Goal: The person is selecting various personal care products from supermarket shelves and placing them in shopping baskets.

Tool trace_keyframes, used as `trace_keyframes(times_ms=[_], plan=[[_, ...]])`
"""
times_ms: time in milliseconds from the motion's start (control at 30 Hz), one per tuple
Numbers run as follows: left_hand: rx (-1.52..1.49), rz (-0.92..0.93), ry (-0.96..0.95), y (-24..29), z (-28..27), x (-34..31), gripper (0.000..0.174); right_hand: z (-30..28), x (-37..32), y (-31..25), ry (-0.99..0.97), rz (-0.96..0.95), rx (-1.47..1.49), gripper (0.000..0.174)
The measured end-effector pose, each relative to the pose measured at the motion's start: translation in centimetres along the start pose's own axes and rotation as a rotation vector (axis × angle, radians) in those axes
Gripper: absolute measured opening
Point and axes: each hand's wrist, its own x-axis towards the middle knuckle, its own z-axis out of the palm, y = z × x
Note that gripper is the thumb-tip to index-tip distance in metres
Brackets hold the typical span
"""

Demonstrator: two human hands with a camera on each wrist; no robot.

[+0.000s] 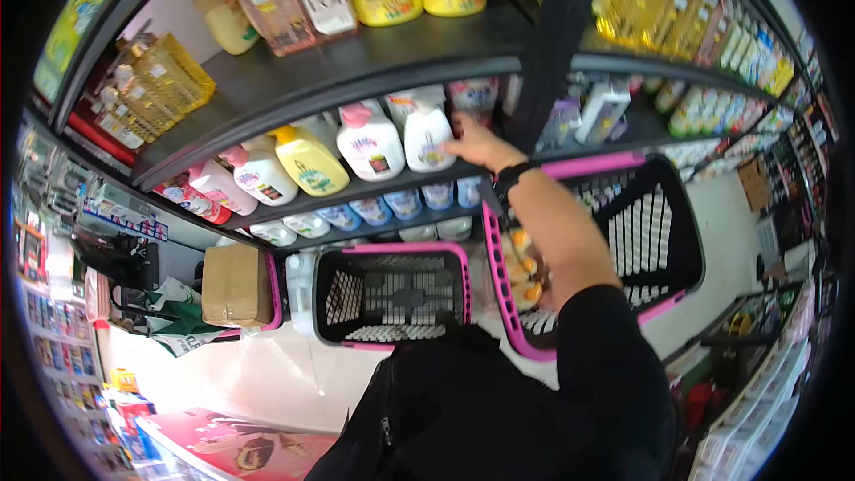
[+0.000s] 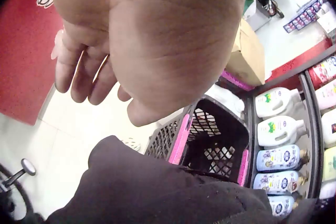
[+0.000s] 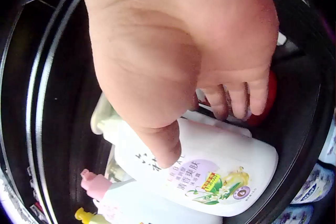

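Note:
On the middle shelf, my right hand (image 1: 485,144) reaches to a white pump bottle (image 1: 427,141) with a lilac round and a flower picture on its label. The right wrist view shows the thumb lying across the front of this body-wash bottle (image 3: 210,166), while the other fingers go round its far side and are partly hidden. A white bottle with a pink pump (image 1: 370,144) stands to its left, and a yellow bottle (image 1: 312,162) beyond that. My left hand (image 2: 152,40) hangs with relaxed fingers, holding nothing, above the floor; the head view does not show it.
A black basket with pink rim (image 1: 392,249) stands on the floor below. Another pink-rimmed basket (image 1: 512,325), holding some packed goods, stands under my right arm. A cardboard box (image 1: 236,285) is at the left. Blue bottles (image 1: 405,205) line the lower shelf; a dark post (image 1: 543,53) rises right of the hand.

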Motion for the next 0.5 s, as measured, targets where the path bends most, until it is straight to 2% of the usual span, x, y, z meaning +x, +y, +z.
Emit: trace_keyframes(times_ms=[67,133,233,267,333,400,433,467,500], plan=[[0.026,0.041,-0.034,-0.5,-0.2,0.7,0.043,-2.4,-2.6,-0.9,-0.019,-0.059,-0.228,0.075],[0.055,0.063,-0.068,-0.6,-0.8,1.3,0.042,-4.9,-6.5,-2.4,-0.038,-0.076,-0.264,0.057],[0.088,0.094,-0.099,0.0,-1.9,2.3,0.04,-8.9,-10.7,0.1,-0.17,0.019,-0.209,0.052],[0.091,0.103,-0.103,0.3,-2.6,2.6,0.04,-10.4,-12.9,-0.5,-0.246,0.064,-0.218,0.044],[0.09,0.137,-0.111,1.5,-3.6,3.6,0.039,-12.9,-16.1,0.6,-0.344,0.202,-0.319,0.04],[0.06,0.172,-0.109,2.9,-4.7,4.5,0.039,-14.9,-18.1,2.4,-0.489,0.472,-0.34,0.036],[0.032,0.171,-0.116,4.1,-5.4,4.9,0.038,-15.4,-19.6,3.6,-0.412,0.539,-0.257,0.032],[0.044,0.086,-0.194,6.6,-7.0,4.1,0.037,-16.0,-20.4,5.5,-0.392,0.603,-0.215,0.032],[-0.09,-0.01,-0.175,9.2,-7.5,3.2,0.031,-16.4,-21.0,7.8,-0.374,0.665,-0.17,0.032]])
